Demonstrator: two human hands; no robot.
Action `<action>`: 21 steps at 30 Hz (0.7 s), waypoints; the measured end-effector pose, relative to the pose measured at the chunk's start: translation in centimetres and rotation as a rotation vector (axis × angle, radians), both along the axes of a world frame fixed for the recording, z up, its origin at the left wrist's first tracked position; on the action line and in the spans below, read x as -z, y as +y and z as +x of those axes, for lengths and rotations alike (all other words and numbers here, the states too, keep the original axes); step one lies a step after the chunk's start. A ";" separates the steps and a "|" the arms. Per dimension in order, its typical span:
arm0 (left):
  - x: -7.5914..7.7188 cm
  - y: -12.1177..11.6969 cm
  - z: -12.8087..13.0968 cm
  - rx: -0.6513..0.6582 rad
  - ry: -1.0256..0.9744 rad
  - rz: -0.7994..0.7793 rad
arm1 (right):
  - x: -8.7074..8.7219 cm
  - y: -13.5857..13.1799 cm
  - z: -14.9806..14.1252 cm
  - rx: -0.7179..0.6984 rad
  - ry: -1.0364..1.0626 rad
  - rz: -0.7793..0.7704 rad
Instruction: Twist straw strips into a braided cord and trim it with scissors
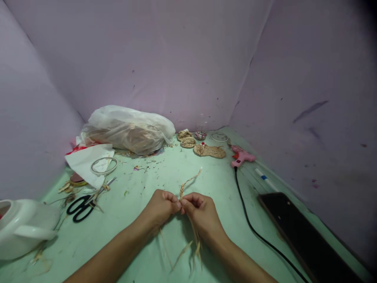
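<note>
Working from afar, I have the left hand (160, 203) and right hand (204, 210) pinching a straw braid (182, 191) over the green table (138, 255), a short stretch plaited beyond their grip while loose strands (196, 240) trailing toward me are yet unplaited

Rough braid (182, 191), seemingly straw; smooth, glossy plastic bag (125, 125).

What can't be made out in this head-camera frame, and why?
Head view, all items:
Braid: pinched part hidden by the left hand and right hand.
Plastic bag: contents obscured by its cloudy film.
White container: left side cut off by the frame edge.
Black cord: far end cut off by the bottom edge.
</note>
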State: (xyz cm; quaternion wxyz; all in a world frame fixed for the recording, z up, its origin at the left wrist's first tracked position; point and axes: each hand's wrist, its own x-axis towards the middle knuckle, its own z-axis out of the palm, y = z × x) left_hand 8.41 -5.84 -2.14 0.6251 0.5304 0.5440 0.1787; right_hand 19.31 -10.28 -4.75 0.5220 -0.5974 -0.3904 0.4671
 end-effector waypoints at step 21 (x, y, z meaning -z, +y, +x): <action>0.2 -1.0 1.1 -0.365 -0.139 -0.142 | 0.1 -2.3 -0.7 -0.156 -1.071 0.393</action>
